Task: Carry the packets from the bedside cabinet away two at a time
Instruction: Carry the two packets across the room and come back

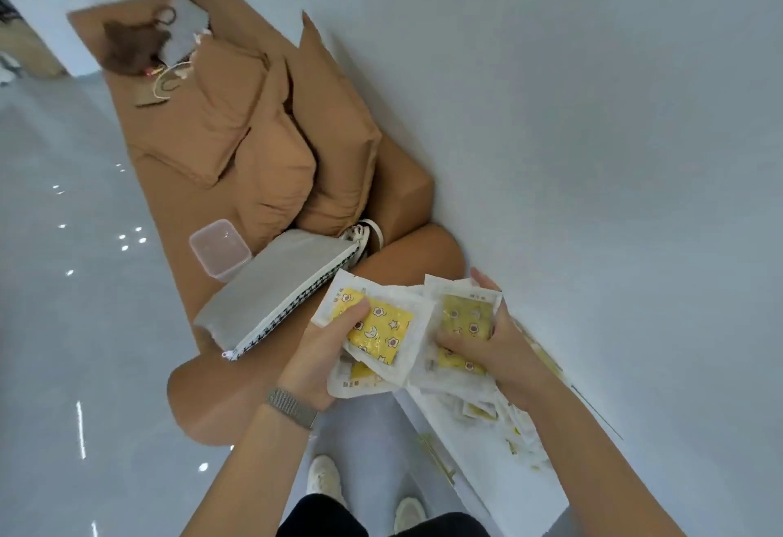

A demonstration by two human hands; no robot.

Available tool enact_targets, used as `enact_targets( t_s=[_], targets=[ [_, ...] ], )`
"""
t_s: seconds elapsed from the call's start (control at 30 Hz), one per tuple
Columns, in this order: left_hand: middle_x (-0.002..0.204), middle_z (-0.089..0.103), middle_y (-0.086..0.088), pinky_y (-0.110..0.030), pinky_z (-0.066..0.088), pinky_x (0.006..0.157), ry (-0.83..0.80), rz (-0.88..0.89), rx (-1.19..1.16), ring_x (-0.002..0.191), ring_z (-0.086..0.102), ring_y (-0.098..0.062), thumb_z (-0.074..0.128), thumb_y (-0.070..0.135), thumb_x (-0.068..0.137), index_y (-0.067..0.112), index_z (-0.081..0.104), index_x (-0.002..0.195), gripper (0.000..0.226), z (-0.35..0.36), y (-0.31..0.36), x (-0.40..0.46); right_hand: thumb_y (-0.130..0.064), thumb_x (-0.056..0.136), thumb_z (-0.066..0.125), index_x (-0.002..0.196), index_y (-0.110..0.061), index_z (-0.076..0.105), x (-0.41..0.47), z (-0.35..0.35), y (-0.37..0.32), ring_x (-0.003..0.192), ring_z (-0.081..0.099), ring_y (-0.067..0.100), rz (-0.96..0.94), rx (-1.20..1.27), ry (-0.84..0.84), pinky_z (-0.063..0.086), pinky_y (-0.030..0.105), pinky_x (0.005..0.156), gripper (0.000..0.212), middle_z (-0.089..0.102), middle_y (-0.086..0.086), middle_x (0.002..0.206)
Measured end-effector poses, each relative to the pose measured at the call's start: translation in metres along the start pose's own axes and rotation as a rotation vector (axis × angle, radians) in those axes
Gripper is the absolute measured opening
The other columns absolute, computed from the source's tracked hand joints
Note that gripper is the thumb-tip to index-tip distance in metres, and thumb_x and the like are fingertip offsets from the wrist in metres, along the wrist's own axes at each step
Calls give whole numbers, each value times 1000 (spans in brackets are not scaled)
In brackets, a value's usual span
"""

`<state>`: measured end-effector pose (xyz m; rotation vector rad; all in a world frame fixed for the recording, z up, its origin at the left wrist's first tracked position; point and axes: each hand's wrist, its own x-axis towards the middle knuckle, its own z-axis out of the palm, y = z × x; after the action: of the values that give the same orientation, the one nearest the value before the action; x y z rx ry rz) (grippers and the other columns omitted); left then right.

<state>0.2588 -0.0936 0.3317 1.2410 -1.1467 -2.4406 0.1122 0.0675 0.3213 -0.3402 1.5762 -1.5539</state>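
Left hand [326,350]: thumb and curled fingers gripped white packets with yellow star-print inserts [379,331]. Right hand [487,337]: fingers curled around a second such packet [464,324], held just beside the first. Further packets [487,409] lay on the white bedside cabinet [500,481] below. Adjacent: tan bed [178,206] bearing grey zip pouch [275,286].

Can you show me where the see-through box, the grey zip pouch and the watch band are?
see-through box [219,249]: head view, on its lid.
grey zip pouch [275,282]: head view, on its flat grey side.
watch band [292,407]: head view, on the mesh strap at the wrist.
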Motion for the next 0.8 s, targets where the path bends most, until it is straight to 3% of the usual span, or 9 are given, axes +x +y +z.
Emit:
enact_targets(
  t_s=[0.1,0.17,0.27,0.4,0.57,0.7,0.8],
  targets=[
    [95,75,-16,-38,60,60,134,82,-68,77,74,-29,71,21,79,10,66,104,28,-55,5,-40,-6,77,78,106,-16,67,2,42,-7,84,73,16,67,-98,-69,59,29,68,32,75,8,101],
    [95,74,-18,-37,59,60,262,139,-93,77,74,-29,72,16,82,6,66,102,23,-97,4,-70,-10,78,77,97,-9,70,7,77,-6,78,74,17,120,-142,-107,58,28,63,19,76,8,93],
    [109,70,-23,-51,56,84,398,172,-157,96,70,-38,78,16,76,6,67,108,35,-164,-3,-119,-12,81,75,99,-7,69,13,145,1,79,74,19,177,-204,-222,59,30,62,20,76,6,89],
    [103,73,-20,-46,58,78,581,228,-270,90,71,-35,79,14,74,8,69,104,32,-255,-16,-186,-16,77,77,103,-8,69,7,262,17,90,73,26,221,-278,-460,58,42,82,29,76,8,97],
    [98,74,-17,-57,53,87,782,293,-387,84,72,-33,67,11,87,12,71,96,10,-359,-27,-256,-13,79,76,97,-12,70,-16,407,54,87,73,20,222,-309,-654,60,33,74,20,76,6,96],
    [96,75,-15,-54,55,85,884,345,-436,80,73,-30,67,10,87,11,69,99,12,-432,-31,-300,-19,70,79,100,-9,71,-38,509,90,92,73,25,273,-316,-741,57,41,85,33,75,9,100],
    [92,76,-13,-48,60,75,941,387,-491,77,73,-28,67,11,88,12,69,99,12,-478,-29,-322,-13,77,78,100,-9,71,-48,570,109,94,72,28,286,-346,-778,55,44,88,24,75,10,99]
  ],
)
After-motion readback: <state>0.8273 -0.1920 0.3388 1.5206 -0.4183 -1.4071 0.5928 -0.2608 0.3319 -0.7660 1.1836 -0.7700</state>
